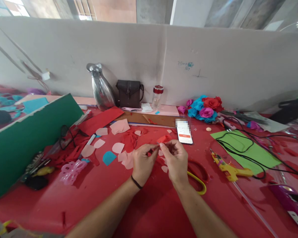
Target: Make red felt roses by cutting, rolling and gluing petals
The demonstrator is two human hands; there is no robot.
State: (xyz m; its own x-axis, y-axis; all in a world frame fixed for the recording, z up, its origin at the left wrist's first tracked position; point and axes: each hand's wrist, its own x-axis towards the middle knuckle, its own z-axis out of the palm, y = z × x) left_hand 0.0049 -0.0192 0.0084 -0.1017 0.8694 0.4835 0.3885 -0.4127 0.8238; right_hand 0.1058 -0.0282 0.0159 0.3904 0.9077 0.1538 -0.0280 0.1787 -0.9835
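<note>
Near the middle of the red table, my left hand (pixel 144 162) and my right hand (pixel 175 160) meet at their fingertips. Pinched between them is a small red paper petal (pixel 164 138); both hands are closed on it, and its lower edge is hidden by the fingers. Pink paper petals (pixel 118 147) and a blue paper petal (pixel 109 158) lie to the left of my left hand. Scissors with a yellow and red handle (pixel 201 186) rest beside my right wrist, their blades out of sight. A lit phone (pixel 185 132) lies just beyond my right hand.
A yellow glue gun (pixel 230 168) and its black cable cover green paper (pixel 240 142) on the right. Paper flowers (pixel 206 107), a glass bottle (pixel 157 97), a black bag (pixel 129 94) and a steel jug (pixel 101 87) line the back. A green board (pixel 34 142) stands left.
</note>
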